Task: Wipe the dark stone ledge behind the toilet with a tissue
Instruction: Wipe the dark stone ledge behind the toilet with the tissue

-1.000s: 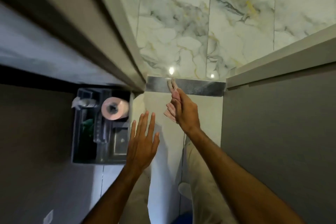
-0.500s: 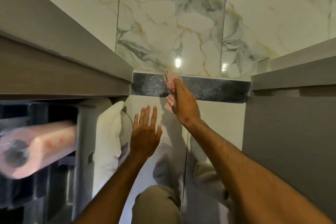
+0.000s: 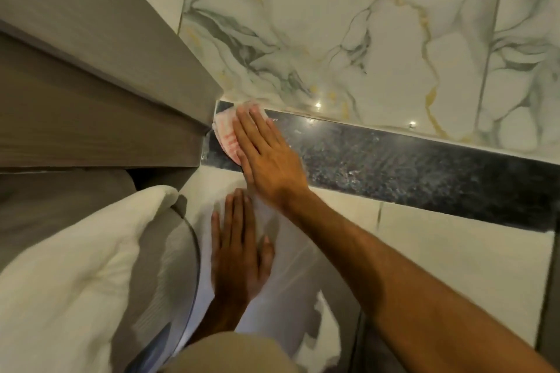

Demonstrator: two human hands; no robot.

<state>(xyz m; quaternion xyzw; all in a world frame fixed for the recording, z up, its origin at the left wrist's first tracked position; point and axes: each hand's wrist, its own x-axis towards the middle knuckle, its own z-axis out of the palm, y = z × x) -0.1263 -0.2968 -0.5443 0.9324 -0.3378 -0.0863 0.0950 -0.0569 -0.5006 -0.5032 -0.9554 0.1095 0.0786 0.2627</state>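
Observation:
The dark speckled stone ledge (image 3: pixel 409 166) runs across the view below the marble wall. At its left end lies a white tissue with pink print (image 3: pixel 225 135). My right hand (image 3: pixel 266 154) lies flat on the tissue and presses it onto the ledge, fingers together and pointing to the corner. Most of the tissue is hidden under the fingers. My left hand (image 3: pixel 236 254) rests flat with fingers spread on the pale tiled face below the ledge and holds nothing.
A grey wood-grain partition (image 3: pixel 100 94) closes the left side and meets the ledge at the corner. A white toilet lid (image 3: pixel 91 266) stands at lower left. Marble wall tiles (image 3: pixel 363 33) rise behind the ledge. My knee (image 3: pixel 230 354) shows at the bottom.
My right hand has slid the tissue left along the ledge into the corner and now lies flat on it. My head has come much closer. My left hand stays against the tiled face.

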